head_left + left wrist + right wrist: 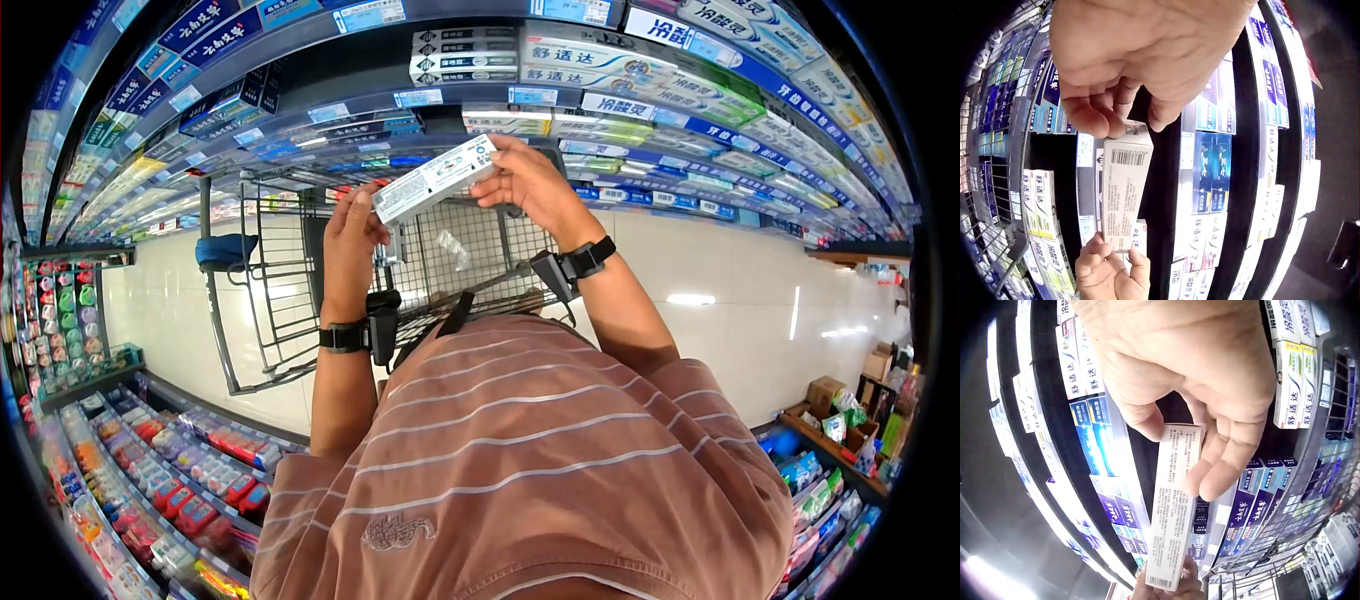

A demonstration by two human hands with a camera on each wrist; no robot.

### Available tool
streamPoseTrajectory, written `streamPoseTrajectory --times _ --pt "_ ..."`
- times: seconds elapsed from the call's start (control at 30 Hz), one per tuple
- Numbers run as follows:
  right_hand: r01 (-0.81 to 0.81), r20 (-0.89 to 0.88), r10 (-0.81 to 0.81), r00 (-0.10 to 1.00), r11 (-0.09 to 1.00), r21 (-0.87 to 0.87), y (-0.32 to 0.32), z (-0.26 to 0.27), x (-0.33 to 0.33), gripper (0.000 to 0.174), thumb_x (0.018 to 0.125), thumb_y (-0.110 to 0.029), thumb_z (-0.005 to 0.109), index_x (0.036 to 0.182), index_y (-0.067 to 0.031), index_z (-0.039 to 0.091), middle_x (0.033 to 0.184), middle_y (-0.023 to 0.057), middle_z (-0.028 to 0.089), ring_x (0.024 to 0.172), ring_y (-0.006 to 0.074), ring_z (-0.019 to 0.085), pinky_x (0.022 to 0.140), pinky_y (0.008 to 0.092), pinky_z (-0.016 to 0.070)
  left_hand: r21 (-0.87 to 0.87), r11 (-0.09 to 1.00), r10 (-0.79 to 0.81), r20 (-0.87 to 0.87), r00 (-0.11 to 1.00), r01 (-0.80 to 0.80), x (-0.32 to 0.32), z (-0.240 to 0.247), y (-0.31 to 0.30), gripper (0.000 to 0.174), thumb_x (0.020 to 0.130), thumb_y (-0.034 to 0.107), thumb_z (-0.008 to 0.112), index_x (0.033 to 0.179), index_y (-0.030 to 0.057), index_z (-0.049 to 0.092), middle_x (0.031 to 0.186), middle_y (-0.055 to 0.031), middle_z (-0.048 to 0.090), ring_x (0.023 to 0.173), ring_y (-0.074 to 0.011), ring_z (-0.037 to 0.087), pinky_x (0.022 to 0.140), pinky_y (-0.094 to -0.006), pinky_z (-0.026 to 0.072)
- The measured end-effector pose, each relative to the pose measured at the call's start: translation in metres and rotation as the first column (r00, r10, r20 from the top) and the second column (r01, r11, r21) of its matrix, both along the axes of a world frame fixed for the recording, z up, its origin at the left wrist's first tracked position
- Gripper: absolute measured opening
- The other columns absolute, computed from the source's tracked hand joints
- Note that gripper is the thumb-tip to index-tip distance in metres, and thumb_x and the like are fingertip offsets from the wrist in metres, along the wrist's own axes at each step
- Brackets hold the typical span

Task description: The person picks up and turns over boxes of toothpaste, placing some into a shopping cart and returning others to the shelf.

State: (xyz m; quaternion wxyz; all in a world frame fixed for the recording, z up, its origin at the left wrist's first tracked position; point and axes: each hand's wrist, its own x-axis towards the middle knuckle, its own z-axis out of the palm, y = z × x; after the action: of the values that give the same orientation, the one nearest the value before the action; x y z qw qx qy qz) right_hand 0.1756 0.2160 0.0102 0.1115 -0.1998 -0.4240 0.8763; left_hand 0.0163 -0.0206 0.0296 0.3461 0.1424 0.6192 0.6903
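A long white toothpaste box [436,180] is held up between both hands, over the cart's front end in the head view. My left hand [350,225] pinches its left end between thumb and fingers. The right hand [535,185] grips the other end, which sits higher, so the box tilts. Small print and a barcode cover the box side [1124,187] in the left wrist view. In the right wrist view the right thumb and fingers [1210,469] close on the near end of the printed box [1172,506], and the left hand [1169,589] shows at its far end.
A wire shopping cart [275,290] stands in front of me, with a small clear packet [453,250] inside and a blue pouch [226,251] on its left side. Shelves of toothpaste boxes [640,70] rise ahead. More stocked shelves [190,490] lie behind at left.
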Motion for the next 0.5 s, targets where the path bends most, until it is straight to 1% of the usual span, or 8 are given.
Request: streamPoseTrajectory --times 0.07,0.1,0.17,0.23,0.27,0.37,0.47,0.5 --pt "-0.031 0.0 0.031 1.0 1.0 0.003 0.002 0.0 0.001 0.05 0.103 -0.024 0.052 0.143 0.0031 0.041 0.108 0.0185 0.067 0.088 0.0235 0.072 0.078 0.0371 0.0607 0.067 0.998 0.021 0.023 1.0 -0.023 0.002 -0.002 -0.001 0.038 0.106 0.033 0.053 0.129 0.0031 0.059 0.104 -0.0015 0.069 0.084 -0.007 0.061 0.068 -0.0233 0.0459" --pt "-0.041 0.0 0.041 0.999 0.999 0.001 0.002 0.0 0.003 0.053 0.103 -0.024 0.052 0.146 0.0038 0.038 0.109 0.0179 0.067 0.086 0.0227 0.072 0.077 0.0364 0.0606 0.098 0.995 0.032 0.035 0.999 -0.035 0.003 -0.001 -0.001 0.038 0.106 0.032 0.053 0.129 0.0029 0.059 0.105 -0.0012 0.069 0.084 -0.007 0.06 0.069 -0.0235 0.046" --pt "-0.061 -0.001 0.061 0.998 0.998 -0.002 0.003 0.001 0.005 0.06 0.103 -0.026 0.052 0.15 0.005 0.03 0.11 0.0168 0.066 0.082 0.0212 0.071 0.075 0.0351 0.0603 0.099 0.995 0.007 0.022 1.0 -0.009 0.006 0.003 -0.004 0.039 0.106 0.03 0.054 0.134 0.0025 0.057 0.109 -0.0006 0.068 0.088 -0.0067 0.059 0.072 -0.024 0.0461" --pt "-0.061 0.006 0.061 0.998 0.998 -0.019 0.003 -0.006 0.005 0.047 0.103 -0.028 0.054 0.138 0.0016 0.045 0.105 0.0145 0.068 0.082 0.0182 0.071 0.074 0.0339 0.0609 0.102 0.995 -0.006 -0.02 1.0 0.008 0.013 0.012 -0.005 0.041 0.105 0.029 0.054 0.137 0.0027 0.056 0.112 -0.0003 0.067 0.09 -0.0063 0.058 0.074 -0.0242 0.0459" --pt "-0.061 0.009 0.061 0.998 0.998 -0.026 0.004 -0.01 0.005 0.042 0.103 -0.029 0.055 0.133 -0.0001 0.052 0.103 0.0133 0.07 0.082 0.0168 0.071 0.073 0.0333 0.0612 0.111 0.993 -0.039 -0.015 0.999 0.04 0.011 0.01 -0.009 0.044 0.104 0.028 0.056 0.141 0.0027 0.053 0.115 -0.0006 0.066 0.094 -0.0062 0.057 0.076 -0.024 0.0459" --pt "-0.102 -0.004 0.102 0.995 0.994 -0.035 0.009 -0.015 0.007 0.038 0.103 -0.034 0.057 0.121 -0.0011 0.059 0.098 0.0115 0.07 0.079 0.0157 0.071 0.069 0.0315 0.0613 -0.034 0.999 -0.015 -0.136 0.991 0.01 0.026 0.027 -0.002 0.045 0.104 0.027 0.058 0.141 0.0024 0.053 0.113 0.0 0.065 0.094 -0.0066 0.057 0.077 -0.0236 0.0464" --pt "-0.095 0.027 0.095 0.995 0.995 -0.026 0.008 -0.005 0.012 0.04 0.103 -0.039 0.057 0.113 -0.0006 0.062 0.095 0.0113 0.071 0.077 0.0154 0.071 0.068 0.0312 0.0612 -0.072 0.997 -0.021 -0.193 0.981 0.007 0.024 0.018 -0.004 0.045 0.104 0.027 0.057 0.142 0.0033 0.053 0.11 -0.0002 0.065 0.093 -0.0066 0.058 0.074 -0.0234 0.0478" --pt "-0.079 0.046 0.079 0.996 0.997 0.003 0.008 0.001 0.013 0.041 0.103 -0.04 0.057 0.113 -0.0007 0.062 0.095 0.0111 0.07 0.077 0.0154 0.071 0.067 0.0312 0.0612 -0.088 0.996 -0.022 -0.207 0.978 0.003 0.023 0.019 -0.004 0.045 0.104 0.027 0.057 0.142 0.0035 0.053 0.109 -0.0004 0.065 0.092 -0.0066 0.058 0.074 -0.0233 0.048"
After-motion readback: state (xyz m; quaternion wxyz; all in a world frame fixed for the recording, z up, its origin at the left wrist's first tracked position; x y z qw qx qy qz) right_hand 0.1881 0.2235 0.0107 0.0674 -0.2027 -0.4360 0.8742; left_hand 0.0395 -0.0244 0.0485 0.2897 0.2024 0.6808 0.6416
